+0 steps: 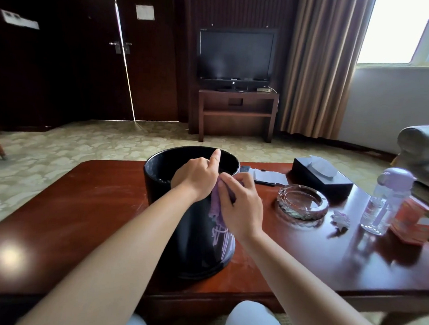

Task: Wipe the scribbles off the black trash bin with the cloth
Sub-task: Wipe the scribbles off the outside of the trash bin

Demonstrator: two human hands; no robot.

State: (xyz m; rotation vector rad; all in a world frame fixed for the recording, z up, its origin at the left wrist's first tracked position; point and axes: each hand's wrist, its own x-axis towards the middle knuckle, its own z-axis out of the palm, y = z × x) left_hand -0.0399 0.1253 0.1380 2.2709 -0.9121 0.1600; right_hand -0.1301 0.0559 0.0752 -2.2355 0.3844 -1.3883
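Observation:
A black round trash bin (193, 239) stands upright on the reddish wooden table (85, 204). Pale purple scribbles (222, 240) cover the lower right of its near wall. My left hand (196, 175) grips the bin's near rim, index finger pointing up over the opening. My right hand (241, 206) pinches a purple cloth (216, 204) and presses it against the bin's wall just below the rim, above the scribbles. Part of the cloth is hidden under my fingers.
To the right on the table are a glass ashtray (302, 201), a black tissue box (322, 176), a clear bottle with a lilac lid (384, 200), an orange box (413, 222), a crumpled scrap (340, 219) and a paper with a pen (265, 178). A sofa arm (423, 145) is far right.

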